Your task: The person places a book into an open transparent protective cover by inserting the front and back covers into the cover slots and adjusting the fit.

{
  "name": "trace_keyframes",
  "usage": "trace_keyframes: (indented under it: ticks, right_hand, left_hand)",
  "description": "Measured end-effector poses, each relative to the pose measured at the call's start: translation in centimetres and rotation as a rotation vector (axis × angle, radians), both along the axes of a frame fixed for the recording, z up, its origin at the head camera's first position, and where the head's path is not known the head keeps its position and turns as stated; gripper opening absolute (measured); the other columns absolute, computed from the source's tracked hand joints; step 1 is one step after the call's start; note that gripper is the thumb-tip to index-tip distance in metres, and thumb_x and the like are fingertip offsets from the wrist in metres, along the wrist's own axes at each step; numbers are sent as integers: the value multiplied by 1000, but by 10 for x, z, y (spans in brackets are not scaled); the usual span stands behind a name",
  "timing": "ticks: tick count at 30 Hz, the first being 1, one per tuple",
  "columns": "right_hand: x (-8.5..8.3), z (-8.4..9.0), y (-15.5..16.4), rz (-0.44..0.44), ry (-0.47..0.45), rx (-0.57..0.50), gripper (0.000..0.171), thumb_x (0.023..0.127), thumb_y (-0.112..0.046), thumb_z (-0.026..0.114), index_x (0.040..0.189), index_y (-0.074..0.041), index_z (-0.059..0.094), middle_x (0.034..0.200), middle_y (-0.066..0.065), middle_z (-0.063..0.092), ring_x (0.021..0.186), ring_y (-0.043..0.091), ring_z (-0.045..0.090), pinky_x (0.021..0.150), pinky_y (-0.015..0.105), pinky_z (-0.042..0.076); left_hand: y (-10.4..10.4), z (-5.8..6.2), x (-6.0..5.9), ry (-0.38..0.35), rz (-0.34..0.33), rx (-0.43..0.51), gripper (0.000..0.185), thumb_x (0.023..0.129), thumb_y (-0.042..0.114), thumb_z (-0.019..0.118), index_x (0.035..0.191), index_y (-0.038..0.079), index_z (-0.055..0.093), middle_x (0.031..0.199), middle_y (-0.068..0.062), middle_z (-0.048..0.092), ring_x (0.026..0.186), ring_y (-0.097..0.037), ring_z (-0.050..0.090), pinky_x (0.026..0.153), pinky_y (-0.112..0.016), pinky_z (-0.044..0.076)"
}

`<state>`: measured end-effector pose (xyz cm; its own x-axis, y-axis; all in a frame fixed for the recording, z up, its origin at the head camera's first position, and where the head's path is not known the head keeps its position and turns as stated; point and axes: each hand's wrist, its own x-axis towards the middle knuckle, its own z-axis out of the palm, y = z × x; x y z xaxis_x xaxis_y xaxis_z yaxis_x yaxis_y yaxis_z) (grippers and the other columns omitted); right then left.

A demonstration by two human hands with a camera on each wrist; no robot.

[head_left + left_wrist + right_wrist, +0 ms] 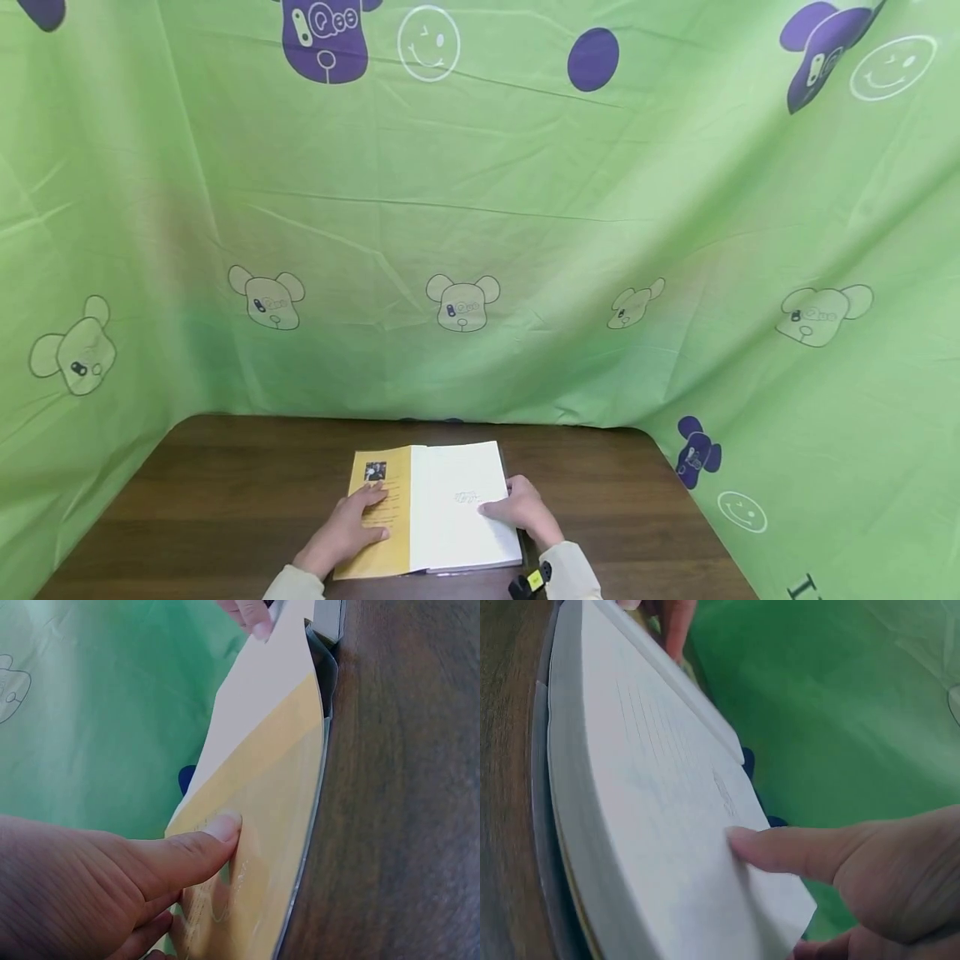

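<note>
1. Nearest us are two pale sleeves (573, 575).
2. Past them, we see the book (435, 525) lying open on the table (232, 492), its yellow flap (399, 504) left, its white page (461, 471) right.
3. The left hand (348, 527) rests spread on the flap, gripping nothing.
4. The right hand (525, 507) grips the book's right edge, thumb (492, 508) on the page.
5. Behind the table, we see a green curtain (450, 175) with printed bear heads (462, 305).
</note>
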<state>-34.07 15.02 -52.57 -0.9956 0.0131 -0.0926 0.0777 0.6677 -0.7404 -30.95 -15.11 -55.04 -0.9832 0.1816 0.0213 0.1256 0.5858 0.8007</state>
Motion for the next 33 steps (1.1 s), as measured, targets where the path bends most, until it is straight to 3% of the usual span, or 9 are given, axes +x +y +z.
trace_keyframes:
  ticks: [3, 8, 14, 19, 24, 33]
  right_hand:
    - [-1, -1, 6, 65, 31, -66, 37, 82, -14, 79, 103, 10, 60, 91, 13, 65, 80, 21, 61, 69, 33, 53]
    - [-4, 2, 16, 189, 67, -156, 39, 95, -18, 67, 116, 14, 56, 94, 14, 66, 80, 17, 61, 68, 30, 53]
    - [-2, 12, 20, 274, 36, -366, 44, 108, -20, 47, 132, 16, 51, 99, 12, 68, 82, 14, 62, 71, 28, 54]
    - [-1, 15, 16, 306, 14, -548, 48, 109, -20, 44, 140, 17, 45, 104, 13, 68, 84, 11, 66, 70, 26, 58]
    - [-2, 20, -5, 352, 49, -621, 52, 109, -24, 46, 140, 17, 44, 109, 19, 70, 85, 11, 70, 72, 29, 61]
    - [0, 33, -49, 414, -6, -696, 53, 110, -25, 41, 140, 19, 42, 117, 34, 64, 93, 15, 69, 78, 29, 60]
  left_hand:
    - [-1, 0, 1, 4, 3, 2, 60, 78, 6, 83, 133, -6, 61, 149, -27, 49, 139, -60, 33, 112, -71, 29]
    - [-2, -1, 2, 25, 2, 9, 61, 77, 6, 84, 133, -6, 62, 149, -27, 49, 138, -61, 34, 111, -71, 30]
    - [-3, -2, 1, 22, 4, 18, 62, 77, 7, 84, 133, -6, 61, 150, -26, 48, 138, -61, 33, 112, -71, 30]
    - [-2, -4, 1, 20, 3, 14, 62, 77, 7, 84, 134, -5, 61, 150, -26, 48, 138, -60, 33, 112, -71, 29]
    - [-4, -2, 2, 19, 5, 19, 62, 78, 8, 83, 134, -6, 61, 151, -26, 48, 139, -59, 33, 113, -71, 28]
    - [-5, -6, 2, 61, -20, 21, 57, 78, 6, 83, 130, -6, 64, 148, -26, 51, 139, -57, 37, 113, -70, 29]
